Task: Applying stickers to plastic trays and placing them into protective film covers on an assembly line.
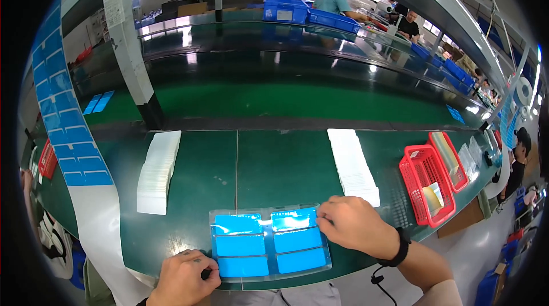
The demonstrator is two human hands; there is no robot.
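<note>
A clear sheet or shallow tray (270, 243) carrying blue rectangles in two columns lies at the near edge of the green table, right in front of me. At its lower left corner my left hand (186, 277) is closed, fingers curled. A small dark spot shows between its thumb and forefinger, and I cannot make out what it is. Over the upper right corner, my right hand (357, 226) pinches the edge by the top right blue rectangle; its fingertips are partly hidden. A black band (400, 247) circles the right wrist.
Fanned stacks of white cards lie at left (157, 174) and right (351, 166). Two red baskets, near (407, 174) and far (457, 163), hold yellowish cards. A strip of blue labels (63, 106) hangs at left beside a post (128, 49). Beyond runs a green conveyor (257, 97); people work farther back.
</note>
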